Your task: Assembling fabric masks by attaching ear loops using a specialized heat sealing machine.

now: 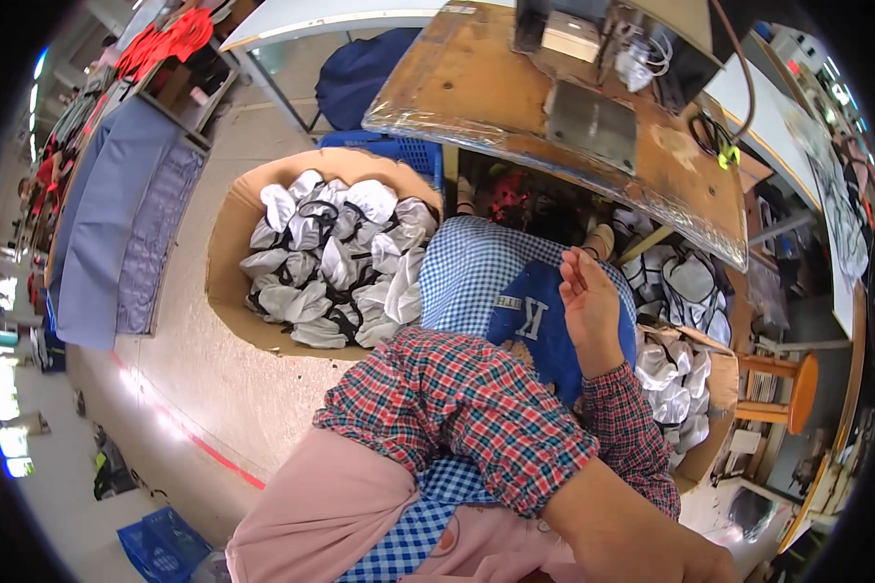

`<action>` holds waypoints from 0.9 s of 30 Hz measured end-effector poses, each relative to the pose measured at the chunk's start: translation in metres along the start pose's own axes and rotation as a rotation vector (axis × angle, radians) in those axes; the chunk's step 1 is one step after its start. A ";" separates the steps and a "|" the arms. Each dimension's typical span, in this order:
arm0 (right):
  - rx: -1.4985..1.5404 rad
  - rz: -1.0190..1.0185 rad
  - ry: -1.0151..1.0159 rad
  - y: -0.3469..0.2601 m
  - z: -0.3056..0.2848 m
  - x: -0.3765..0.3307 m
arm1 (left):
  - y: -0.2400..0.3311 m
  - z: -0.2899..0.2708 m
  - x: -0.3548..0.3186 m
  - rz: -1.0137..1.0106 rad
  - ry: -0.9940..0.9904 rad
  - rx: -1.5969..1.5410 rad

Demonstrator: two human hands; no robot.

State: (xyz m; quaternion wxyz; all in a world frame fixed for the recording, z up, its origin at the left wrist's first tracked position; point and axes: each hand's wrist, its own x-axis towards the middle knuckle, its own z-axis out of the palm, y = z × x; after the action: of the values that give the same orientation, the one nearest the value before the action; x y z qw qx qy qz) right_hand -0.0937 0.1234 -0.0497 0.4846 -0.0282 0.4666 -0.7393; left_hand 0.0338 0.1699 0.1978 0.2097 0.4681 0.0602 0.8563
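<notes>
My right hand [591, 306] is raised above my lap, fingers stretched upward and slightly bent, holding nothing. Its forearm wears a red and navy plaid sleeve cover [632, 418]. My left arm, in a matching plaid sleeve cover [496, 418], crosses my body to the lower right. Only the back of my left hand [695, 562] shows at the bottom edge; its fingers are hidden, so I cannot see whether it grips anything. Beneath my right hand lies a blue and white checked apron [476, 272] with a solid blue panel [544, 340].
A large cardboard box [226, 277] of white, black-trimmed fabric pieces [335, 262] stands left of my lap. A smaller box [715, 403] with similar pieces is at the right. Ahead is a worn wooden worktable [457, 78] holding a machine. An orange stool [802, 394] stands farther right.
</notes>
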 end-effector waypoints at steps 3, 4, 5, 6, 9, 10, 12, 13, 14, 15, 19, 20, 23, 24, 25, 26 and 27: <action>-0.031 -0.036 0.012 -0.005 -0.001 0.005 | 0.002 0.001 -0.005 -0.023 -0.011 -0.037; -0.060 -0.038 0.022 -0.004 0.000 0.005 | 0.005 0.005 -0.009 -0.009 -0.011 -0.022; -0.074 -0.030 0.011 -0.004 0.002 0.006 | 0.007 0.011 -0.012 0.057 0.029 -0.011; -0.094 -0.029 0.015 -0.002 0.005 0.006 | 0.010 0.017 -0.017 0.125 0.071 -0.001; -0.140 -0.017 0.019 -0.003 0.011 0.004 | 0.013 0.015 -0.032 0.111 0.046 0.144; -0.135 -0.026 0.035 -0.003 0.009 0.004 | 0.015 0.012 -0.042 0.129 0.051 0.159; -0.123 -0.043 0.055 -0.006 0.003 0.005 | 0.027 0.002 -0.074 0.169 0.097 0.711; -0.128 -0.029 0.047 -0.004 0.000 0.007 | 0.036 0.000 -0.098 0.191 0.248 0.937; -0.131 -0.033 0.078 -0.006 -0.002 0.007 | 0.049 0.004 -0.125 0.203 0.394 1.157; -0.135 -0.042 0.112 -0.010 -0.003 0.007 | 0.064 0.012 -0.153 0.163 0.676 1.324; -0.101 -0.076 0.040 -0.010 -0.011 0.011 | 0.084 0.011 -0.348 -0.050 1.937 1.786; -0.097 -0.080 0.072 -0.008 -0.010 0.012 | 0.076 0.024 -0.411 -0.294 2.213 1.979; -0.086 -0.098 0.069 -0.012 -0.022 0.018 | 0.068 0.070 -0.510 -1.321 2.809 1.345; -0.088 -0.095 0.069 -0.014 -0.023 0.018 | 0.058 0.082 -0.538 -1.367 2.904 1.207; -0.089 -0.102 0.066 -0.012 -0.020 0.020 | 0.043 0.096 -0.572 -1.412 3.010 1.053; -0.091 -0.109 0.066 -0.009 -0.018 0.022 | 0.030 0.104 -0.598 -1.418 3.024 1.041; -0.086 -0.098 0.059 -0.006 -0.016 0.023 | 0.015 0.112 -0.618 -1.378 3.011 1.029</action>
State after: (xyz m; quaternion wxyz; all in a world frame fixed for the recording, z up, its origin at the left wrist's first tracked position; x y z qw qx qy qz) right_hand -0.1175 0.1174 -0.0637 0.4323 -0.0499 0.5103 -0.7418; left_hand 0.4149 -0.1107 -0.2152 -0.1132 0.7719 -0.6042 -0.1623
